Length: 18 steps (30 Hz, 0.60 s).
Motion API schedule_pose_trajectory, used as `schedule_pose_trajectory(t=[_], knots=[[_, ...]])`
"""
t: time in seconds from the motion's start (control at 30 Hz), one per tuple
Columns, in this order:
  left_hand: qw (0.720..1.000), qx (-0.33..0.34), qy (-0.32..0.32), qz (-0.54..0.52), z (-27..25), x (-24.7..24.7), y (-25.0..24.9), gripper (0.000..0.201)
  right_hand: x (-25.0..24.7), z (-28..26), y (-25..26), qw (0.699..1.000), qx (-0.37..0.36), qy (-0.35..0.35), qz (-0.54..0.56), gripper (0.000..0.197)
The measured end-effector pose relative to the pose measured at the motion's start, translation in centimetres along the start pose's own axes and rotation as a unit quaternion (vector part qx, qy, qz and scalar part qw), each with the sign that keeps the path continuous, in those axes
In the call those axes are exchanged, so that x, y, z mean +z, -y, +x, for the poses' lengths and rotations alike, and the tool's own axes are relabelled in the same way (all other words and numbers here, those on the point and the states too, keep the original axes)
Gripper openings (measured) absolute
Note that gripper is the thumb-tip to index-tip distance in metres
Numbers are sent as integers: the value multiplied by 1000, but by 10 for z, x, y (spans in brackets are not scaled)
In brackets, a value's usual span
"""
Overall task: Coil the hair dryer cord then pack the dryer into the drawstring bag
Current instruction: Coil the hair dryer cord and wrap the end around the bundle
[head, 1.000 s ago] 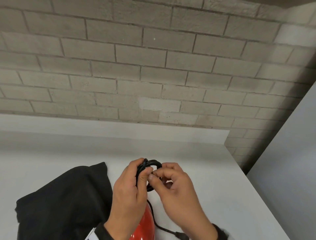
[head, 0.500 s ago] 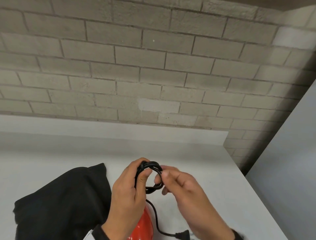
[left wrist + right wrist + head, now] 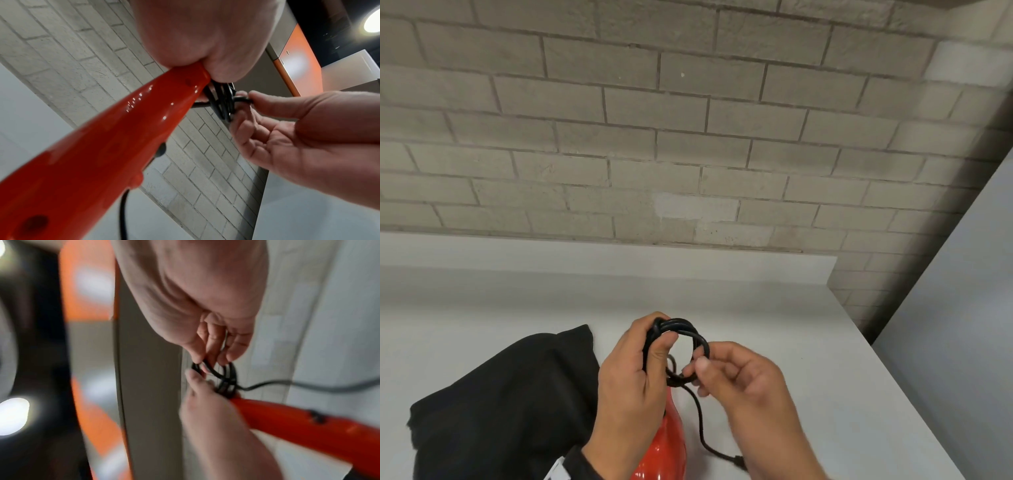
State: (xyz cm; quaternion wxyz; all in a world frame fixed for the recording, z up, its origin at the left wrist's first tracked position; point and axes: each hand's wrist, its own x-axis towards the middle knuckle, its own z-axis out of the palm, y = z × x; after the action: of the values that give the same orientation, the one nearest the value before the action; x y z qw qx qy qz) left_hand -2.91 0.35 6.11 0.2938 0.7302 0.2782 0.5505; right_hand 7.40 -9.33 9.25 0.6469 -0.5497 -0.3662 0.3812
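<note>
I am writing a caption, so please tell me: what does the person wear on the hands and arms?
Both the left hand and the right hand are bare: no gloves and no rings show. At each wrist a dark sleeve cuff begins; a white tag lies beside the left one.

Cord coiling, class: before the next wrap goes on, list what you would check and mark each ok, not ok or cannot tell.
1. Left hand holds the coil and the dryer handle together: ok.
2. Right hand pinches the cord: ok.
3. Loops lie together, untangled: ok.
4. All cord wound: not ok; a tail and the plug hang loose.
5. Bag beside the dryer on the table: ok.
6. Bag mouth open: cannot tell.
</note>
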Motion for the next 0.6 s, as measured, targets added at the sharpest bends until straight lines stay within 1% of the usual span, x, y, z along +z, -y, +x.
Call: schedule_pose_trajectory(t=[0.03,0.1,0.13,0.17,0.2,0.23,0.3,0.33,0.37,0.4,0.43,0.47,0.5,0.57,0.6], knots=[[1000,1,-1,-2,0,0,1,12,-4,3,8,993,53,37,102,7],[1000,1,0,-10,1,2,1,20,-11,6,22,945,138,90,283,17],[1000,-2,1,-10,0,3,2,23,-13,6,26,924,159,99,333,19],[1000,-7,2,-11,0,3,1,20,-14,6,26,917,161,97,353,21],[1000,-10,1,-11,1,4,1,17,-13,6,24,922,143,92,347,27],[1000,-11,1,-11,2,3,1,15,-11,7,19,934,112,89,328,36],[1000,-15,1,-12,3,2,0,15,-8,7,3,964,14,96,249,54],[1000,-18,1,-11,3,2,1,14,-7,6,-7,979,-41,98,175,58],[1000,-25,-1,-9,3,1,2,14,-7,4,-19,988,-92,97,81,58],[999,-35,-6,-10,3,1,3,12,-7,2,-31,986,-139,84,-25,55],[999,-43,-10,-15,3,1,4,10,-5,0,-41,974,-182,62,-122,52],[999,-48,-11,-21,3,1,4,10,-3,-1,-49,955,-224,39,-191,47],[998,-48,-9,-26,3,1,4,10,0,-2,-56,938,-261,19,-225,41],[999,-41,-1,-28,2,1,3,11,2,0,-61,922,-311,-10,-231,20],[999,-38,2,-26,2,1,2,13,1,1,-60,916,-331,-24,-227,14]])
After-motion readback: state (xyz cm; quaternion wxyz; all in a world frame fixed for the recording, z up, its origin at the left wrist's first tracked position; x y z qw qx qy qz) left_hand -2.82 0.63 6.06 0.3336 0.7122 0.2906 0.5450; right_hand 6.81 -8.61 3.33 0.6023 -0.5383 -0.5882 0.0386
